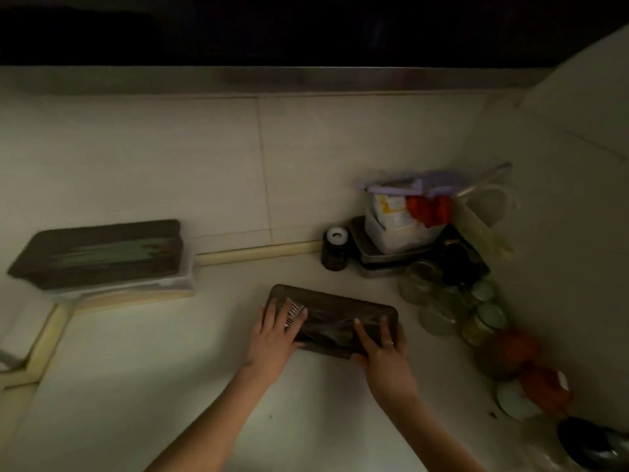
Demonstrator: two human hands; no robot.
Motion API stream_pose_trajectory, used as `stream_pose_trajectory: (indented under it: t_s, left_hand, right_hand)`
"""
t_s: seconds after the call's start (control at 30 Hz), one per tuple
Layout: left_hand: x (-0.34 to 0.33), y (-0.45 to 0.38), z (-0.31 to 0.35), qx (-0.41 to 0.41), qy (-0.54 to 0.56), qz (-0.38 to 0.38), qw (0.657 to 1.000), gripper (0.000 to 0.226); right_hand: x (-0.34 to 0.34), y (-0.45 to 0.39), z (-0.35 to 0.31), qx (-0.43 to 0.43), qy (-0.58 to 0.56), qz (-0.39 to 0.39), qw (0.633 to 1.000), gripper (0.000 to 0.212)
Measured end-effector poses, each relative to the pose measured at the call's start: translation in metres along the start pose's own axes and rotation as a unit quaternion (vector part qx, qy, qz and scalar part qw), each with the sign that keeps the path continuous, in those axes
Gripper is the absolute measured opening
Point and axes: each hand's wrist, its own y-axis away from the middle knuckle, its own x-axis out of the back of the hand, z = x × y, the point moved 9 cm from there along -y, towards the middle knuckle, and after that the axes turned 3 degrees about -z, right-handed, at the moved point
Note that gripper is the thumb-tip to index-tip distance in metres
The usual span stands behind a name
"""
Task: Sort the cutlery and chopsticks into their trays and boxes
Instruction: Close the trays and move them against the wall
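A dark brown box with a tinted lid lies on the counter in the middle of the dim head view. Fork tines and other cutlery show faintly through it. My left hand rests on the box's left end with fingers spread over the lid. My right hand holds its right end, fingers on top and thumb at the near edge. A second dark-lidded box with long greenish chopsticks showing inside sits at the left on a pale base.
Glass jars, a small dark bottle, a metal tray with a plastic tub and red-lidded jars crowd the right corner. A tiled wall stands behind. A pale trim strip edges the counter's left side.
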Motion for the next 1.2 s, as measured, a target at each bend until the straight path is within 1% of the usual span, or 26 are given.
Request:
stream_pose_trajectory:
  t_s: [0.07,0.13,0.17,0.27,0.37,0.47,0.63,0.8,0.9,1.0,1.13,1.17,1.2]
  left_hand:
    - [-0.002,0.002,-0.028,0.047,0.008,-0.012,0.999,0.078]
    - [-0.004,0.001,-0.054,0.095,0.017,-0.047,0.994,0.076]
    - [-0.009,-0.002,-0.067,0.117,0.024,-0.053,0.991,0.074]
    - [-0.022,-0.016,-0.103,0.181,0.039,-0.108,0.977,0.065]
    - [-0.024,-0.029,-0.124,0.216,0.056,-0.112,0.968,0.064]
    - [-0.026,-0.037,-0.144,0.241,0.048,-0.104,0.964,0.064]
    - [-0.03,-0.053,-0.169,0.235,0.053,-0.104,0.965,0.063]
    - [-0.035,-0.068,-0.187,0.214,0.058,-0.105,0.969,0.066]
    - [-0.036,-0.069,-0.192,0.214,0.05,-0.117,0.968,0.066]
    - [-0.038,-0.07,-0.189,0.222,0.044,-0.116,0.967,0.065]
    - [-0.032,-0.072,-0.191,0.229,0.059,-0.164,0.958,0.069]
    - [-0.028,-0.071,-0.189,0.22,0.074,-0.17,0.958,0.07]
    - [-0.024,-0.072,-0.189,0.209,0.098,-0.166,0.959,0.072]
  right_hand:
    - [-0.003,-0.025,-0.028,0.032,0.023,-0.027,0.999,0.06]
    - [-0.006,-0.048,-0.058,0.062,0.039,-0.05,0.996,0.061]
    - [-0.007,-0.059,-0.071,0.077,0.045,-0.053,0.995,0.061]
    - [-0.009,-0.091,-0.103,0.115,0.071,-0.062,0.989,0.06]
    - [-0.009,-0.122,-0.126,0.135,0.096,-0.079,0.983,0.061]
    - [-0.01,-0.146,-0.145,0.149,0.113,-0.09,0.978,0.061]
    - [-0.003,-0.168,-0.162,0.15,0.106,-0.076,0.98,0.062]
    - [0.005,-0.184,-0.166,0.156,0.096,-0.083,0.98,0.062]
    - [0.005,-0.186,-0.167,0.157,0.084,-0.079,0.981,0.062]
    - [0.004,-0.182,-0.165,0.154,0.103,-0.058,0.981,0.061]
    - [0.003,-0.179,-0.166,0.131,0.116,-0.069,0.982,0.06]
    - [0.005,-0.175,-0.168,0.135,0.105,-0.075,0.982,0.061]
    - [0.011,-0.173,-0.172,0.147,0.098,-0.065,0.982,0.063]
